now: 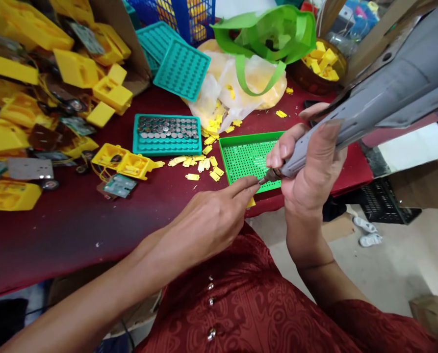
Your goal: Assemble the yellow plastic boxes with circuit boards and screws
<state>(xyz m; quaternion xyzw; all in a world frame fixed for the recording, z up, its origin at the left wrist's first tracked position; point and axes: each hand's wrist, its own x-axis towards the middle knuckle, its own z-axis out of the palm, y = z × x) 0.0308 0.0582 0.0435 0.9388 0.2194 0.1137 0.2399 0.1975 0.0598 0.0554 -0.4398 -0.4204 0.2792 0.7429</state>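
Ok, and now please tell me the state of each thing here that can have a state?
Right hand, gripping the rotary tool.
Rotary tool, held above the green perforated tray.
Left hand, fingers extended near the tool's tip.
Green perforated tray, lying flat.
Teal tray, upper rows filled with button cells, lower rows empty.
Yellow plastic case, open.

Bright, even indoor light, soft shadows beneath the left hand (204, 223) on the red table (75, 235), faint glare along the gray tool (388, 93), curved distortion toward the frame edges.

Two hands, left (207, 225), right (310, 181) — one rotary tool (307, 152), one green tray (225, 159), three teal trays (182, 68) (one holding button cells (167, 127))
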